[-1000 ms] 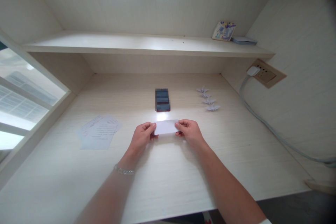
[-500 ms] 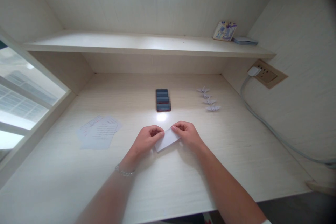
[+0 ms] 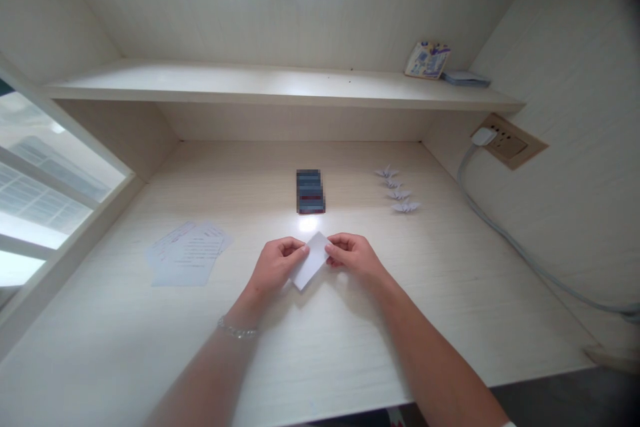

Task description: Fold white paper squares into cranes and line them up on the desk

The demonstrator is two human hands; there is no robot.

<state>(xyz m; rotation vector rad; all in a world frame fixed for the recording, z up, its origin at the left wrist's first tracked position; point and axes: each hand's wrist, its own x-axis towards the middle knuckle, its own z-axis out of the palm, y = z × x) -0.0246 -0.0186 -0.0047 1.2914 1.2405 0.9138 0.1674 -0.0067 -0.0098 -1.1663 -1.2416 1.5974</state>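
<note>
A small folded piece of white paper is held just above the desk, tilted with one corner pointing away from me. My left hand pinches its left edge between thumb and fingers. On the opposite edge, my right hand grips the paper with thumb and curled fingers. The paper's underside and some fingertips are hidden. Beyond the hands lies a dark, pixelated phone-like rectangle. Several folded paper cranes stand in a row to its right.
Loose sheets with writing lie on the desk at the left. A shelf crosses the back, bearing a small colourful packet. From a wall socket a grey cable runs down the right side.
The paper has turned and now shows a diamond-like shape with its far corner up between my hands. My left hand has shifted slightly left; both hands keep hold of it.
</note>
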